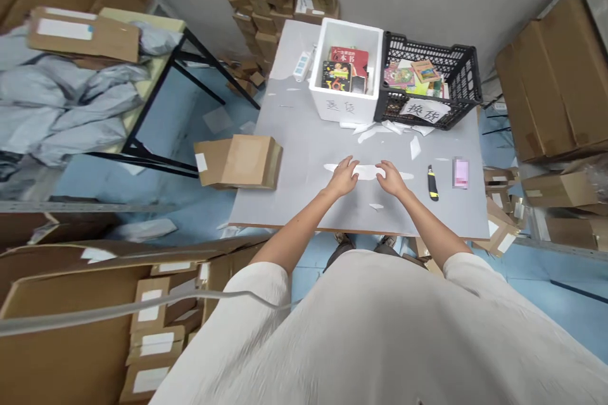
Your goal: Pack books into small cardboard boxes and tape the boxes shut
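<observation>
A long white strip of what looks like paper [367, 172] stretches sideways over the grey table, low near its surface. My left hand [344, 177] has its fingers and thumb curled on the strip's left part, and the strip's end sticks out beyond it. On the right part, my right hand [390, 178] holds it in the same way, with the other end showing past the hand. A small white scrap [376, 206] lies just below the hands. To the right are a black and yellow utility knife [432, 183] and a pink rectangular item [460, 173], blurred.
On the table [299, 196], a white foam box [344, 107] and a black crate [430, 114] hold books. Torn white scraps [370, 133] lie before them. Cardboard boxes [247, 161] stand at the left edge. Grey parcels [71, 95] fill a side table; a cable [142, 304] crosses lower left.
</observation>
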`<state>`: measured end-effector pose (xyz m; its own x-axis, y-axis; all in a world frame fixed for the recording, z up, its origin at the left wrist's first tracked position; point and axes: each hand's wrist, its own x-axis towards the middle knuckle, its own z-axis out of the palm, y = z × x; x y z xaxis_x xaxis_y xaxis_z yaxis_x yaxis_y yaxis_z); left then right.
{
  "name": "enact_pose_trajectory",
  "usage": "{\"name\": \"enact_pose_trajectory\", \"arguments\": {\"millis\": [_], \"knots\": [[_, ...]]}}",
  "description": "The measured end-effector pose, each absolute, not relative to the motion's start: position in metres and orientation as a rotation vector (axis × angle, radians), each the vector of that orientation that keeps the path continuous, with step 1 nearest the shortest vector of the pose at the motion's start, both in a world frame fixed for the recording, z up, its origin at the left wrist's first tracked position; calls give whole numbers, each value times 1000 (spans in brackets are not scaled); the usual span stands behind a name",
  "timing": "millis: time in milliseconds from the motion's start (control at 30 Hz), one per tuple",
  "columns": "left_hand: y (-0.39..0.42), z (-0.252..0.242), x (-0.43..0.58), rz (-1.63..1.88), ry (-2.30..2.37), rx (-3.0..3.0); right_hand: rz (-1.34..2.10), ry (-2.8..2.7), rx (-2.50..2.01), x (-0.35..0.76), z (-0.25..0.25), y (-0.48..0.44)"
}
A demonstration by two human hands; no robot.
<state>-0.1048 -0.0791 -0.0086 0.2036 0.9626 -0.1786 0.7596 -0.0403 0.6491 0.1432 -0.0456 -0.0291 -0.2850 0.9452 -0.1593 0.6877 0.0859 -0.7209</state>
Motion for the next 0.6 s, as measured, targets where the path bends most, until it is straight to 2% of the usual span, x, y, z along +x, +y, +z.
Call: {"name": "enact_pose_trajectory", "arguments": {"millis": [267, 600], "knots": [[-106, -20, -241, 533, 1800, 1675, 1108, -2209, -1394, 1, -33, -38], [-143, -40, -369, 650, 2209, 1273, 1322, -2580, -1129, -159, -45, -72]]}}
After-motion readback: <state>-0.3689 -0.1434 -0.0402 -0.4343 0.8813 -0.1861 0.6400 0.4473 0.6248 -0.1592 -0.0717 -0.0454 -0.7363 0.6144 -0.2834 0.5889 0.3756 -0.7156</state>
